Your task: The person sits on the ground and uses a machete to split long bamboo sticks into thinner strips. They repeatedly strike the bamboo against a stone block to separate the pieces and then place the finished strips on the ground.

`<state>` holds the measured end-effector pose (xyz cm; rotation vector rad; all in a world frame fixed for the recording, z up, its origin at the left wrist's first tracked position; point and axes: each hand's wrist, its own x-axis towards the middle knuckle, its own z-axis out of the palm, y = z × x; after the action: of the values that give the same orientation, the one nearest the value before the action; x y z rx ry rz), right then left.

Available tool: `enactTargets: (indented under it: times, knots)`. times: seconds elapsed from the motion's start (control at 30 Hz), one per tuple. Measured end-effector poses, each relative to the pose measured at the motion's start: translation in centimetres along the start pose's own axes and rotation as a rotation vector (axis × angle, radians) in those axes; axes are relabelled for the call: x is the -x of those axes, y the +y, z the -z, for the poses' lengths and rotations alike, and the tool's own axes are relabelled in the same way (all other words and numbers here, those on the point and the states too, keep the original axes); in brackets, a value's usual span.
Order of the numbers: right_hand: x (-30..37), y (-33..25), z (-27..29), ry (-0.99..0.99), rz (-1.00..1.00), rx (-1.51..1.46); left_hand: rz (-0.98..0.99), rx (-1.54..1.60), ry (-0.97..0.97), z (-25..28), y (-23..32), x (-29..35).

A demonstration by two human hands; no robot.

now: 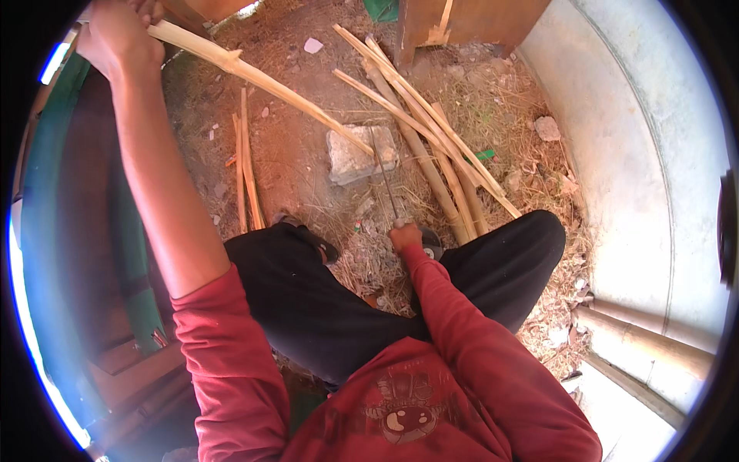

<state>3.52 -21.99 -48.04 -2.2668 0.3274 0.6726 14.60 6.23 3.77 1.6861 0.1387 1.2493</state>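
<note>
My left hand (122, 42), raised at the upper left, is closed round the upper end of a long pale bamboo strip (269, 88). The strip slants down to the right, and its lower end meets a squarish grey stone block (350, 158) on the ground. Between my knees, my right hand (406, 235) is wrapped round the handle of a long-bladed knife (385, 179). Its narrow dark blade points away from me, and the tip lies at the strip's lower end over the block. The handle is mostly hidden by my fingers.
Several split bamboo strips (416, 115) lie fanned out right of the block, with two shorter strips (245, 165) to its left. A pale curved wall (623, 154) stands on the right. A brown wooden panel (469, 31) is at the back. Dry straw and rubble litter the dirt.
</note>
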Motion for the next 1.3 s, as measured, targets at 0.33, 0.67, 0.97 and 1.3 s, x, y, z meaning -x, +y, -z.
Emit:
enactTargets:
  times: [0.33,0.67,0.97,1.3]
  knots:
    - [11.7,-14.0,13.9,-0.289,0.264,-0.816,-0.098,0.226,-0.160,-1.8,2.9,3.5]
    - [20.8,-17.7,23.2,-0.409,0.465,-0.841,-0.196,0.346,-0.161,-1.9,11.5,-1.4]
    - [20.7,-16.5,22.8,-0.329,0.472,-0.846,-0.062,0.447,-0.170,-0.7,5.0,0.9]
    - [19.7,-15.2,20.0,-0.191,0.607,-0.480,-0.171,0.194,0.154,2.6,6.4,3.9]
